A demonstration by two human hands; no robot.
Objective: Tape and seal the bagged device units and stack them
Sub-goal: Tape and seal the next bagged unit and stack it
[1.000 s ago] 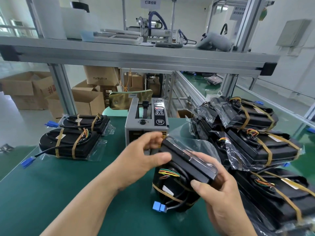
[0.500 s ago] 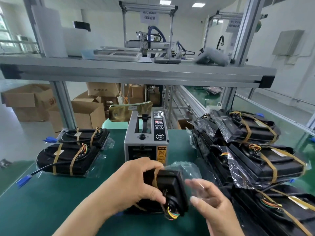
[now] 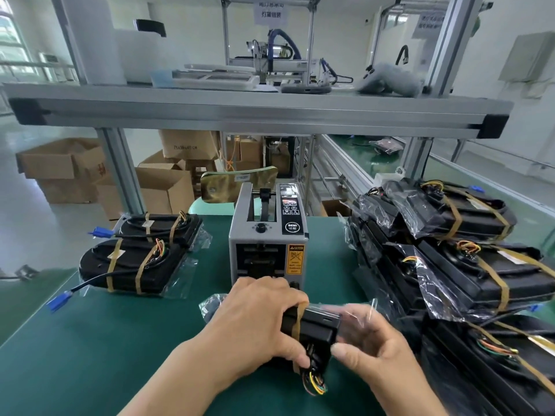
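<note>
Hands: two are seen, both on one unit at the near edge of the table.
Left hand (image 3: 258, 322): it is curled over the top of the held unit (image 3: 315, 328), fingers wrapped down the far side and thumb pressed on the near face.
Right hand (image 3: 381, 349): its fingers are bent and closed on the loose end of the clear bag (image 3: 354, 313); the finer grip is blurred.
Held unit: one black device, lying on the green table (image 3: 90, 349) just in front of the tape dispenser (image 3: 267, 235). One brown tape band (image 3: 298, 321) is seen round it, and a bunch of coloured wires (image 3: 315, 384) hangs from its near end.
Tape dispenser: one grey machine, set upright at mid-table.
Left stack (image 3: 132, 265): two bagged, taped units are laid side by side left of the dispenser, each bound with two brown bands.
Blue connectors (image 3: 58, 300): two are seen on cables at the left stack.
Right pile (image 3: 492, 274): at least four bagged units are heaped in overlapping layers right of the dispenser; the exact count cannot be told.
Shelf (image 3: 240, 112): one aluminium shelf is carried above the table.
Cardboard boxes (image 3: 63, 166): several are stacked on the floor behind.
</note>
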